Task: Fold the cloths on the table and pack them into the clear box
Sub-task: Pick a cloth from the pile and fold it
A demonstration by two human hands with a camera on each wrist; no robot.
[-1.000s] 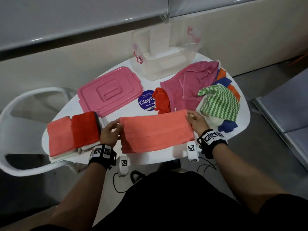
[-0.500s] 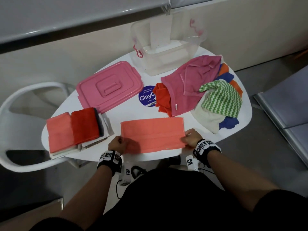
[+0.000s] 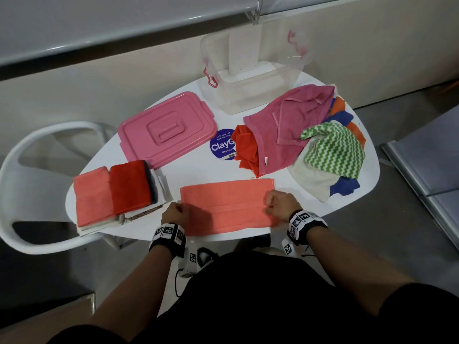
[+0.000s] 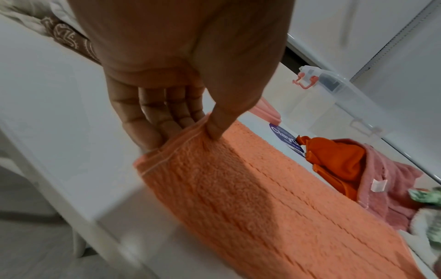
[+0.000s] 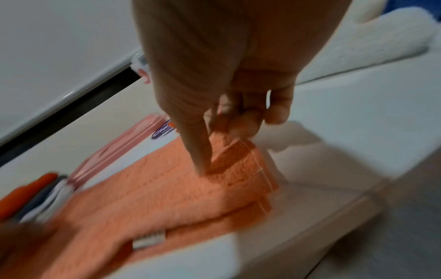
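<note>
A salmon cloth (image 3: 227,207) lies folded into a long strip near the table's front edge. My left hand (image 3: 175,214) pinches its left end between thumb and fingers (image 4: 152,128), and the cloth (image 4: 238,198) stretches away from it. My right hand (image 3: 279,207) pinches the right end, lifting that edge of the cloth (image 5: 214,179) slightly. The clear box (image 3: 255,70) stands empty at the far side. A stack of folded cloths (image 3: 114,192) sits at the left. A heap of unfolded cloths (image 3: 305,135) in pink, red, green-striped, white and blue lies at the right.
The pink lid (image 3: 166,127) lies left of the box on the white table (image 3: 203,170), next to a round purple sticker (image 3: 221,145). A white chair (image 3: 32,155) stands at the left and a grey bench (image 3: 427,155) at the right.
Both hands slid from the far corners of the salmon cloth down its ends toward the near edge. The right end of the cloth is now raised a little.
</note>
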